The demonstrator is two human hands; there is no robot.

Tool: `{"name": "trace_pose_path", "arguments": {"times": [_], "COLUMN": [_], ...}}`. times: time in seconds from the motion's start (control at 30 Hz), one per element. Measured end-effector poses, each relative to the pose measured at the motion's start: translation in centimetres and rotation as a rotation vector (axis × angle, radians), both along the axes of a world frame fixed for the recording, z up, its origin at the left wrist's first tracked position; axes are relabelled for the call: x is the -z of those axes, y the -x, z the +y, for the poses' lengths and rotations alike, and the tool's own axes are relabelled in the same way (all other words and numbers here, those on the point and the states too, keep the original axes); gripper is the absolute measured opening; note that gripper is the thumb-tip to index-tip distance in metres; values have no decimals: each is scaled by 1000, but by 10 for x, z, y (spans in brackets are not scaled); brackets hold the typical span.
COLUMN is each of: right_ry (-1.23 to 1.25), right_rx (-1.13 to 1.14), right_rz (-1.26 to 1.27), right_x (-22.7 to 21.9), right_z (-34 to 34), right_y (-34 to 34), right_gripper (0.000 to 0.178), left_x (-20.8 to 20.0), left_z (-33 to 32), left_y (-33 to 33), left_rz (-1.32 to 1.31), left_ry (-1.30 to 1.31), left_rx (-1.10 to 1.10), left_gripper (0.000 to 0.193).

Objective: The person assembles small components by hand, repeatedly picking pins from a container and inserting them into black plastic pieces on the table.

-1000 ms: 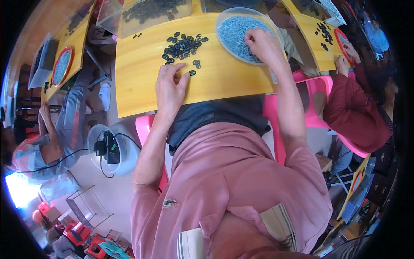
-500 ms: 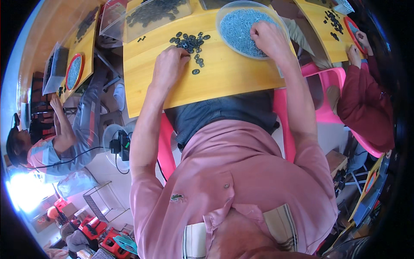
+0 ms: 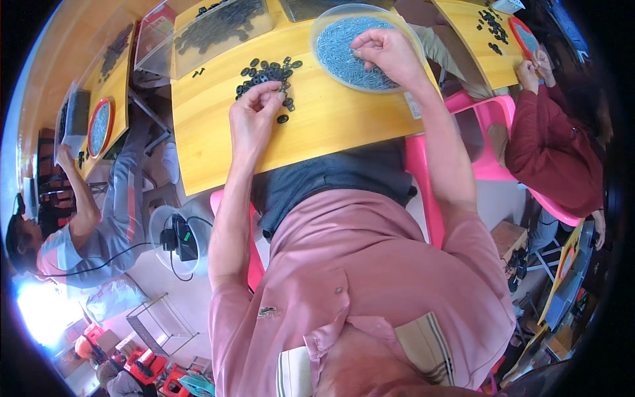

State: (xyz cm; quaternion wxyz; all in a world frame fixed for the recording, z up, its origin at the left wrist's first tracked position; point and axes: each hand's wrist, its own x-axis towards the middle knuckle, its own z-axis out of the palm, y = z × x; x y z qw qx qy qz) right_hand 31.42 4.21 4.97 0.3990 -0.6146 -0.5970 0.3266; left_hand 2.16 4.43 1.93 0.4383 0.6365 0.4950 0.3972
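Spreading beneath both your hands, the yellow wooden tabletop (image 3: 337, 129) carries plenty that looks undone. Beyond your left hand (image 3: 251, 118) and to its left, the clear rectangular bin (image 3: 155, 58) is thick with dark pieces, its far end cut off by the frame's edge. Under your right hand (image 3: 395, 61), the clear round tub (image 3: 414, 40) looks well stocked with silvery screws (image 3: 337, 49). Just ahead of your left fingers sits a loose heap of black oval pieces (image 3: 256, 71), partly covered by them; judging by that, much is left, and I can make out no piece joined to a screw. Your left thumb and forefinger come close together at the heap's near edge, your right ones above the screws; whether either grip has anything, I can't tell. Nearest you, just right of the left grip, lies one lone black oval (image 3: 283, 119); farther left, the tiny dark bits (image 3: 198, 72) are too small to identify
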Motion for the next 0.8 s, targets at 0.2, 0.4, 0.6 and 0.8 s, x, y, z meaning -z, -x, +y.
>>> {"name": "trace_pose_path", "arguments": {"times": [0.2,0.4,0.6,0.8], "right_ry": [-27,24,30,40], "right_rx": [4,-86,-83,-188], "right_rz": [-40,-22,82,173], "right_x": [1,0,-11,-19], "right_z": [0,0,-5,-27], "right_y": [1,2,15,71], "right_gripper": [16,14,14,15], "left_x": [3,6,9,5], "left_z": [-12,-15,-19,-23], "left_y": [-6,-7,-4,-8], "left_rz": [-255,-364,-533,-796], "left_ry": [168,184,269,423], "left_rx": [54,32,3,68], "left_gripper": [20,17,19,19]}}
